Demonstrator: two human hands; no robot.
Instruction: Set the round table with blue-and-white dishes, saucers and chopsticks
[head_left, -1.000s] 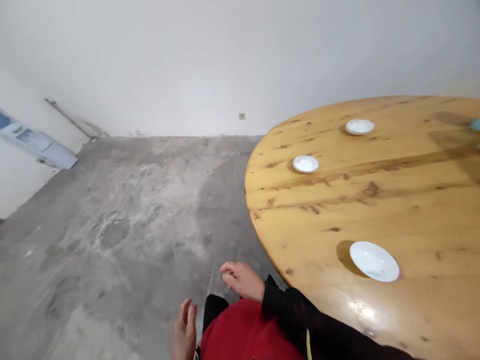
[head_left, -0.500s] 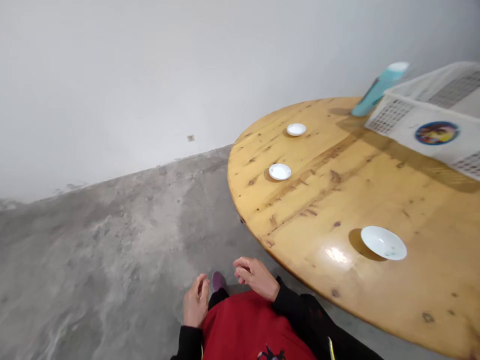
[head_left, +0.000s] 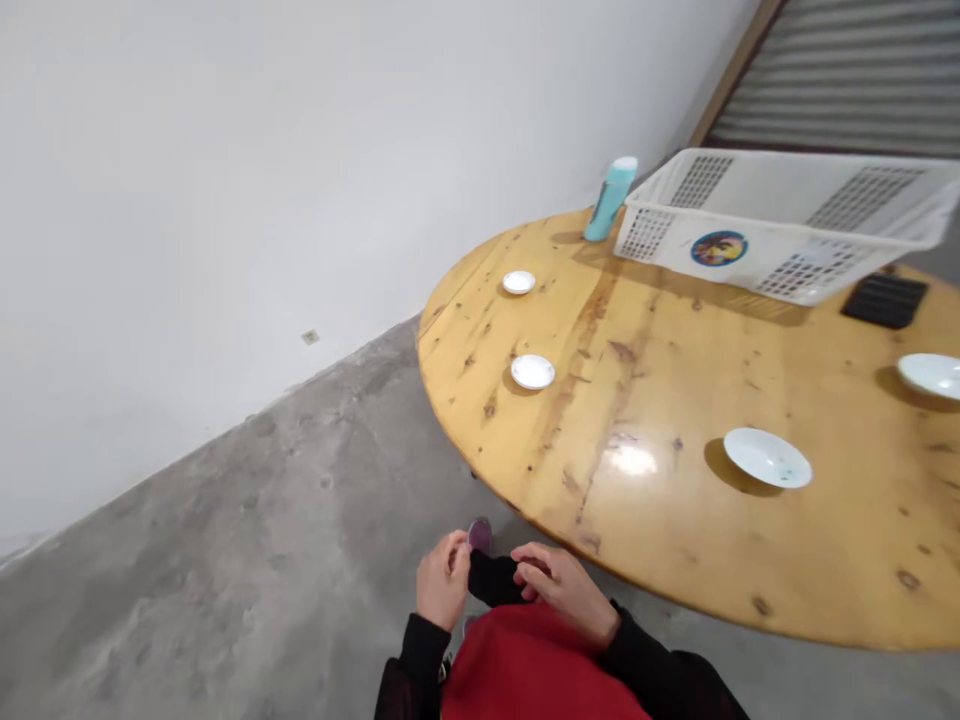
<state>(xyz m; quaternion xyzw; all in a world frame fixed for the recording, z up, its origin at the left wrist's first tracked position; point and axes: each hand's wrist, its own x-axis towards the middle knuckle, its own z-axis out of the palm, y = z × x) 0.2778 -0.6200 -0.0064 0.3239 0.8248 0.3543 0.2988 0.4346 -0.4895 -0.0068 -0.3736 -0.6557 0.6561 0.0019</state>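
My left hand (head_left: 442, 580) hangs in front of my body with its fingers loosely bent, thumb apart from them, and nothing in it. To its right, my right hand (head_left: 564, 590) is held just off the table's near edge, also empty and half curled. Both are away from the dishes. Closest on the wooden table (head_left: 555, 440) is a small white dish (head_left: 532, 372), with a second small white dish (head_left: 519, 282) farther back. A larger white bowl (head_left: 766, 458) stands to the right, and another white bowl (head_left: 934, 375) is partly cut off at the frame's edge.
A white plastic basket (head_left: 750, 230) stands at the back of the table beside a light-blue bottle (head_left: 610, 200). Right of the basket lies a flat black object (head_left: 885, 300). A white wall (head_left: 262, 180) rises behind; grey concrete floor (head_left: 285, 580) spreads to the left.
My view has turned right, bringing the whole basket, the black object and a second bowl into sight. Both hands appear farther right in the picture, still empty.
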